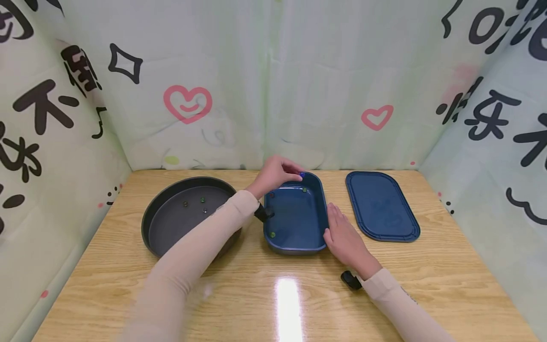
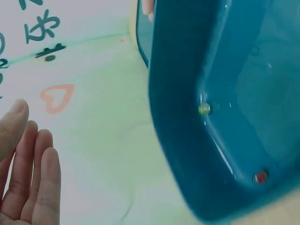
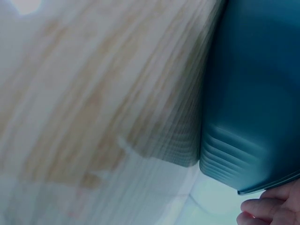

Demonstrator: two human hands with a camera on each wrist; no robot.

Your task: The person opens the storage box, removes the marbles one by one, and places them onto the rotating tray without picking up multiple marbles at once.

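So the left hand [image 1: 277,175] is pinching a tiny, shiny blue ball [image 1: 302,175] at its fingertips, over a deep, rounded-rectangular blue tub [image 1: 297,221]. Right hand [image 1: 345,237]'s just lying straight-fingered against the tub wall beside it.

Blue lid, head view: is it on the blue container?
No, the blue lid lies on the table, right of the blue container.
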